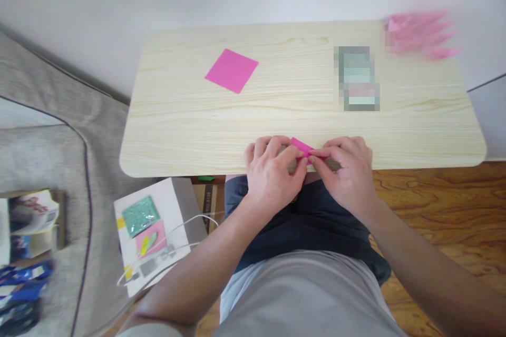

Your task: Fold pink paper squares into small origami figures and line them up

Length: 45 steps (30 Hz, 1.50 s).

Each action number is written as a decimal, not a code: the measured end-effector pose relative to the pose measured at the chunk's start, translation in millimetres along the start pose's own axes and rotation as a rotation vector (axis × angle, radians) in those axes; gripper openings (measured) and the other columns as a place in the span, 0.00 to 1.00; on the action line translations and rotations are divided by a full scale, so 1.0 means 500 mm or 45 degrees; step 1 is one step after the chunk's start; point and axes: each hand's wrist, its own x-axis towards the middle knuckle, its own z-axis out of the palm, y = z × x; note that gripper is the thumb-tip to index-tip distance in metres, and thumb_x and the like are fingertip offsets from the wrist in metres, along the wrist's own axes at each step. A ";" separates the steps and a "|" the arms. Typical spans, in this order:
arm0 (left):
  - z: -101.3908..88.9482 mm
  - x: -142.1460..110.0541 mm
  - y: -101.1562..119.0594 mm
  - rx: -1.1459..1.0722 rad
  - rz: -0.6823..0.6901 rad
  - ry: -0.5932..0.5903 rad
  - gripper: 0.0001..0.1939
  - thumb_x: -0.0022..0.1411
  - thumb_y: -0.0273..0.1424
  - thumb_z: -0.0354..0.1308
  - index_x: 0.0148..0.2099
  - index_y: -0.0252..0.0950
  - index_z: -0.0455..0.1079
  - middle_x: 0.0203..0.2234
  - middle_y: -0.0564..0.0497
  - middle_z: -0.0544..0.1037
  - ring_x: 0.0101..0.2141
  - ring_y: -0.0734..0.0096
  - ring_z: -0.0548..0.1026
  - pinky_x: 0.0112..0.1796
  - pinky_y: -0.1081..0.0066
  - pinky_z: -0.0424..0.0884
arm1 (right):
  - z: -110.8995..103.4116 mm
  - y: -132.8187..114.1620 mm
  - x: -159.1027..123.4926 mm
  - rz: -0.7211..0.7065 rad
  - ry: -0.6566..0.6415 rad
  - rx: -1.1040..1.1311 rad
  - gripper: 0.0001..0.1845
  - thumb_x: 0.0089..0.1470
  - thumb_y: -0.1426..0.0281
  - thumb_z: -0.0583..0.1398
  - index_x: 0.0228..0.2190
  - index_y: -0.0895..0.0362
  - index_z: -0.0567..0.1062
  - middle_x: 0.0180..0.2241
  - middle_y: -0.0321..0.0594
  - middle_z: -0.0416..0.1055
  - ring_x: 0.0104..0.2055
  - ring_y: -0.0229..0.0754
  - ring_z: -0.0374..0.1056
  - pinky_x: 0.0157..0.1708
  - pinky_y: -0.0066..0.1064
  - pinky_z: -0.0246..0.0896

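Note:
At the front edge of the table, a small folded piece of pink paper (301,145) is pinched between my two hands. My left hand (272,166) has its thumb and index finger closed on the paper's left part, the other fingers curled on the tabletop. From the other side, my right hand (348,168) pinches the paper with thumb and index finger. The fingertips hide much of its shape. Farther back on the left lies a flat pink square sheet of paper (232,71).
The light wood table (177,126) also bears a blurred-out rectangular device (358,79) and folded pink paper pieces (421,34) at the back right corner. Below left, a white box (138,205) carries a green packet (140,216) and a white cable (174,229).

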 end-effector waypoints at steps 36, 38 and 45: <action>-0.010 -0.010 -0.013 0.008 0.130 -0.024 0.09 0.72 0.37 0.59 0.47 0.48 0.81 0.50 0.50 0.80 0.54 0.56 0.70 0.56 0.52 0.61 | -0.013 0.053 -0.093 -0.381 0.023 -0.083 0.22 0.59 0.70 0.67 0.54 0.41 0.78 0.57 0.36 0.78 0.60 0.54 0.69 0.60 0.54 0.57; -0.015 -0.008 -0.021 0.009 0.159 -0.048 0.10 0.72 0.36 0.58 0.48 0.49 0.81 0.51 0.50 0.80 0.54 0.56 0.69 0.56 0.52 0.61 | -0.007 0.037 -0.099 -0.380 0.046 -0.050 0.22 0.59 0.71 0.67 0.53 0.43 0.78 0.56 0.38 0.78 0.60 0.54 0.70 0.61 0.55 0.57; -0.028 0.032 -0.058 -0.058 0.388 -0.205 0.15 0.71 0.28 0.57 0.46 0.53 0.83 0.51 0.53 0.79 0.54 0.60 0.69 0.57 0.55 0.61 | -0.018 0.013 -0.045 -0.382 -0.095 0.011 0.31 0.58 0.67 0.65 0.61 0.49 0.70 0.61 0.44 0.74 0.67 0.59 0.63 0.68 0.59 0.46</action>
